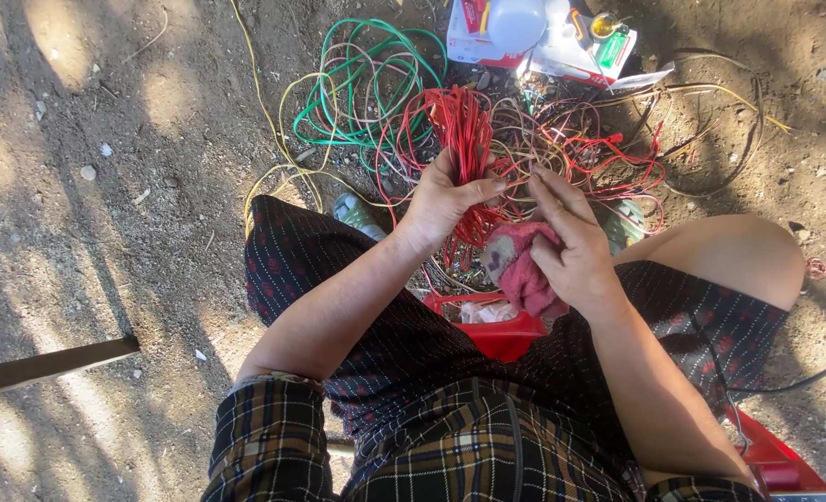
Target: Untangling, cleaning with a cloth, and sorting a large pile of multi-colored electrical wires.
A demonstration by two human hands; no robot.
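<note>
Bare dirt ground (106, 232), sunlit and shadowed, is being seen from above; open soil is lying to the left, with a dark plank (51, 364) at the left edge. Ahead, the ground is being crowded by tangled green wires (362, 93), yellow wires (274, 139) and loose red wires (617, 158). A flat white-and-red box (562, 51) at the top is holding a white bulb (515, 23) and small parts. A red container (497, 335) is sitting between the knees. A bundle of red wire (461, 130) is being gripped by the left hand (441, 200), fingers closed around it. A pink cloth (524, 270) is being held in the right hand (571, 246), fingertips pinching near the bundle.
</note>
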